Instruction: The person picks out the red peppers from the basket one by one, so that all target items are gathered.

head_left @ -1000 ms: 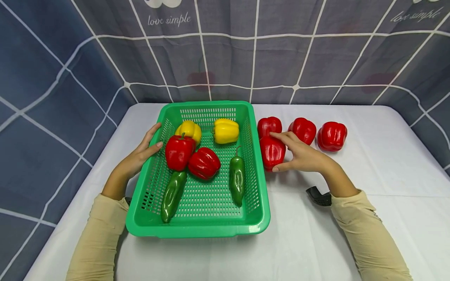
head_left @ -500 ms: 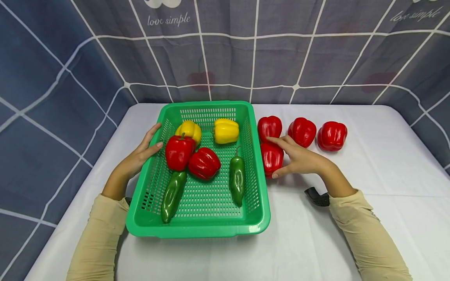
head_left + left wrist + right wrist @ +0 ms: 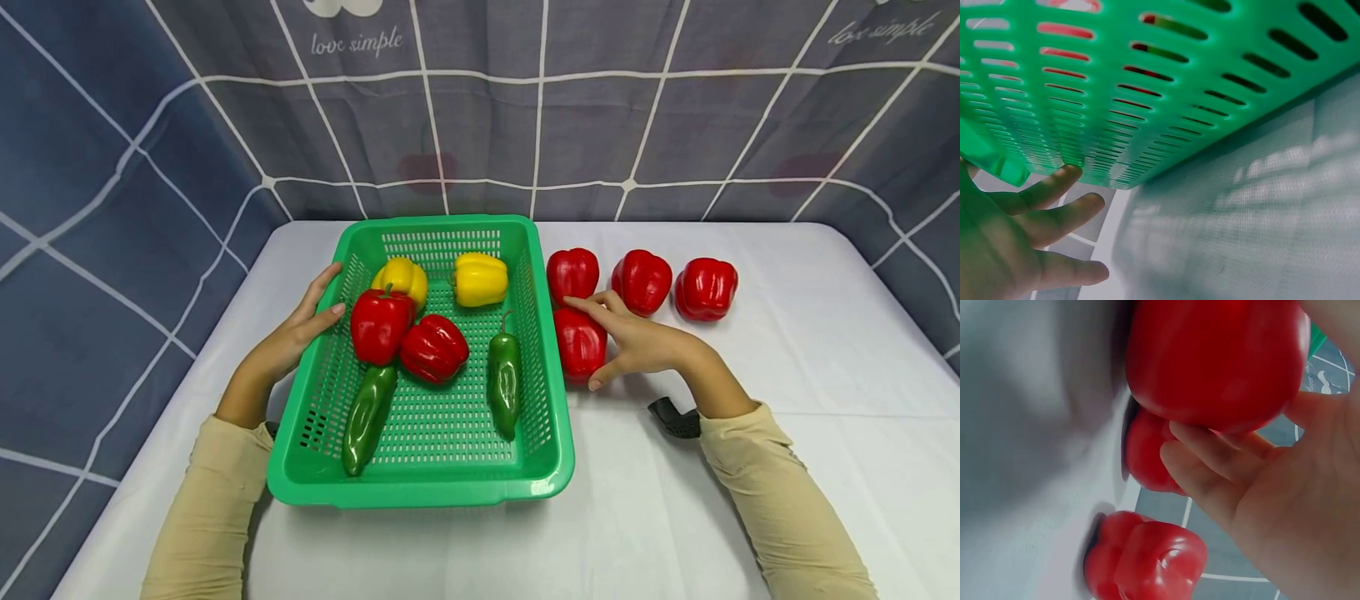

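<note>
Right hand (image 3: 637, 343) curled round red pepper (image 3: 580, 343), thumb underneath at 6 o'clock, fingers over the top; pepper down on white worktop (image 3: 787, 375), just beside right wall of green basket (image 3: 420, 492). Right wrist view: fingers (image 3: 1210, 465) wrapped against same pepper (image 3: 1216, 362).

Left hand (image 3: 303, 321) gripping basket's left rim at 9 o'clock, thumb over the edge inside, fingers on outer wall. Left wrist view: fingertips (image 3: 1066, 178) touching slotted wall (image 3: 1147, 94).

Row of three red peppers at 12 to 1 o'clock of held pepper: nearest (image 3: 573, 273), middle (image 3: 642, 282), far (image 3: 706, 288).

Inside basket: two yellow peppers (image 3: 402, 279) (image 3: 480, 279) at far end, two red peppers (image 3: 381, 323) (image 3: 434, 348) mid-left and touching, two long green peppers (image 3: 367, 418) (image 3: 506, 379) toward near end.

Blue gridded curtain (image 3: 525, 125) behind.
</note>
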The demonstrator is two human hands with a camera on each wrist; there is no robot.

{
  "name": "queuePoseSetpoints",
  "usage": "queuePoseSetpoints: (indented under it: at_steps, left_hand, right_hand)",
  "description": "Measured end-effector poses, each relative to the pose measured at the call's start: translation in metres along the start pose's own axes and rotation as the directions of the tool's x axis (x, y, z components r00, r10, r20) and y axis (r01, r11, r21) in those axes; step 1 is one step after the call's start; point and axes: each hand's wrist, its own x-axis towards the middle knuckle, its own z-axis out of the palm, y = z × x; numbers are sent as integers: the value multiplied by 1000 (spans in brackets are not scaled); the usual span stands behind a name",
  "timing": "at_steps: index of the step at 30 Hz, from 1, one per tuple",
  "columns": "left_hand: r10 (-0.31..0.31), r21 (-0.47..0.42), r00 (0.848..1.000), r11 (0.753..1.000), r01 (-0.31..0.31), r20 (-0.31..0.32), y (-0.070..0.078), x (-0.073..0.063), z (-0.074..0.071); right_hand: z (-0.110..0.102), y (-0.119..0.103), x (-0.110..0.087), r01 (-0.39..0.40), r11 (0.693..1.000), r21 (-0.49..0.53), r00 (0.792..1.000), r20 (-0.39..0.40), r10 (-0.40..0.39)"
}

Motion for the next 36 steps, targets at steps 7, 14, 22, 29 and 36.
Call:
queuePoseSetpoints:
  at_steps: [7, 14, 22, 29, 36]
  left_hand:
    - [-19, -3, 1000, 1000, 19, 7, 1, -2, -1]
    - [-11, -9, 1000, 1000, 11, 10, 1, -1, 0]
    - [-1, -2, 1000, 1000, 1, 0, 1, -1, 0]
    - [-5, 13, 1000, 1000, 5, -4, 1, 0, 0]
    - [-9, 9, 1000, 1000, 9, -1, 1, 0, -1]
  right_hand:
    - [0, 0, 1, 9, 1000, 0, 1000, 5, -9]
    - [4, 4, 4, 18, 1000, -5, 1000, -18, -18]
    - [8, 5, 7, 17, 999, -42, 999, -46, -19]
    - [8, 4, 6, 19, 998, -64, 999, -46, -22]
    - [4, 4, 3, 23, 998, -58, 999, -40, -26]
